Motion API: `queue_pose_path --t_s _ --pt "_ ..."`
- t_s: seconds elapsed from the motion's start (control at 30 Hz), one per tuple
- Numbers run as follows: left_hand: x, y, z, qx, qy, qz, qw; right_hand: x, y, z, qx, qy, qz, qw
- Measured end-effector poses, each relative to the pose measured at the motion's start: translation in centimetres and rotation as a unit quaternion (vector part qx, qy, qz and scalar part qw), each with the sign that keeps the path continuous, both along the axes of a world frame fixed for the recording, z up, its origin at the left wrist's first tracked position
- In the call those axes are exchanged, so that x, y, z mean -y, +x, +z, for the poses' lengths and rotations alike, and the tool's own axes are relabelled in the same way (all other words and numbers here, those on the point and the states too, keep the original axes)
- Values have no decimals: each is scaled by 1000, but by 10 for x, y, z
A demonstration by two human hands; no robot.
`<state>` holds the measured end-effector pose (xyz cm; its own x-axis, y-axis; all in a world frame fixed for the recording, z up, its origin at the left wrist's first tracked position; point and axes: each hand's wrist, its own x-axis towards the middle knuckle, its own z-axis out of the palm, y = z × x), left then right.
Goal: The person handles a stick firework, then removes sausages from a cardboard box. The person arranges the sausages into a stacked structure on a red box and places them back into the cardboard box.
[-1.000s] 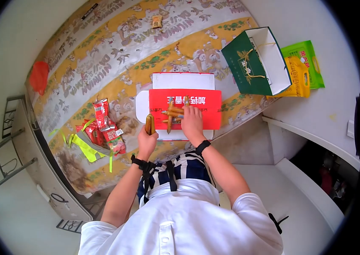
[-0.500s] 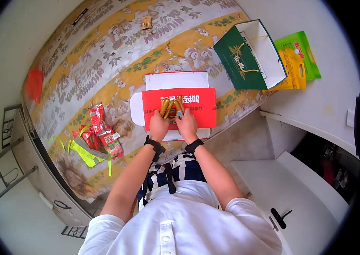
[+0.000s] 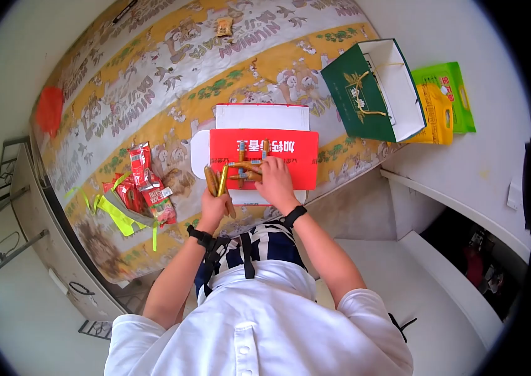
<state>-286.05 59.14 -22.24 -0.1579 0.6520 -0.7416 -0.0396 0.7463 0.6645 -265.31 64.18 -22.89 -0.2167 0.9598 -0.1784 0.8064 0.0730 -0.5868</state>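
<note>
A red and white cardboard box (image 3: 303, 169) lies in front of me, its white flaps (image 3: 262, 117) spread out. My left hand (image 3: 215, 208) is closed around a few gold-brown wrapped sausages (image 3: 211, 180), just off the box's left front side. My right hand (image 3: 276, 180) is over the red face, its fingers closed on the right ends of sausages (image 3: 247, 167) lying crosswise. Other loose sausages (image 3: 241, 149) lie upright in view on the red face beneath them. Exactly how many the right fingers grip is hidden.
Red snack packets (image 3: 142, 166) and a neon yellow strap (image 3: 124, 220) lie left. A small packet (image 3: 224, 26) and a red bag (image 3: 48, 111) are farther back. To the right stand a green gift bag (image 3: 359, 94), a yellow bag (image 3: 436, 116) and a light-green bag (image 3: 463, 103).
My left hand has moved left and toward me with sausages in it, away from my right hand. Several sausages now lie loose on the red face. The view has shifted slightly.
</note>
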Motion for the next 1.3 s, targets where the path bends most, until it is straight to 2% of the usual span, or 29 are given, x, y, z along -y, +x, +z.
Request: queue_pose_path --t_s 0.03,0.07,0.13,0.2,0.33,0.4,0.47,0.5,0.53,0.57,0.6,0.63,0.7,0.77,0.83,0.9,0.97,1.0,1.03,1.07,1.1,1.2,1.23,1.27,1.3 --pt "7 -1 -5 1 0 7 1000 -3 -4 -3 59 73 77 993" --pt "15 -2 -10 -18 24 23 999 -5 -9 -8 59 72 84 992" --pt "24 -4 -16 -39 43 47 997 -5 -19 -24 141 174 164 961" --pt "33 -3 -20 -71 94 51 992 -4 -24 -36 160 172 201 951" --pt "29 -6 -21 -80 98 89 988 -15 -25 -51 163 168 250 939" --pt "21 -7 -19 -74 53 91 992 -16 -24 -49 160 152 249 943" --pt "13 -7 -29 -77 68 82 991 -21 -23 -25 47 115 153 980" --pt "7 -7 -33 -81 79 72 991 -24 -24 -13 48 118 153 980" --pt "0 -4 -34 -80 80 71 991 -23 -25 -3 2 10 6 1000" --pt "-9 -1 -37 -128 90 27 987 -22 -25 3 -43 -99 -142 984" --pt "-19 5 -38 -174 101 -17 979 -21 -17 -15 -78 -128 -209 966" --pt "-28 11 -40 -172 104 -21 979 -21 -10 -22 -78 -124 -214 966" --pt "-45 24 -46 -236 78 -114 962 -17 2 -32 -53 -121 -293 947" --pt "-58 36 -56 -264 80 -151 949 -17 4 -45 -52 -126 -306 942" --pt "-62 44 -67 -280 45 -210 936 -11 -2 -54 -153 -133 -296 933" --pt "-61 49 -72 -264 80 -230 933 -13 -9 -61 -160 -149 -299 929" --pt "-64 51 -70 -201 147 -205 947 -19 -11 -60 -214 -210 -286 910" --pt "-68 48 -60 -205 149 -212 944 -20 -11 -60 -220 -208 -291 908" --pt "-73 44 -47 -79 56 -189 977 -22 -10 -58 -312 -225 -273 882" --pt "-79 40 -33 50 -39 -162 985 -25 -9 -56 -400 -239 -253 848" --pt "-80 35 -34 46 -36 -168 984 -28 -8 -53 -483 -249 -230 808" --pt "-64 23 -33 291 6 -63 955 -32 -18 -15 -484 -252 -202 814" --pt "-64 24 -21 292 11 -61 954 -32 -22 -9 -476 -249 -190 822" --pt "-64 23 -9 311 15 -36 950 -33 -26 -2 -433 -220 -176 856" --pt "-64 21 1 329 20 -11 944 -32 -31 6 -432 -216 -169 859"
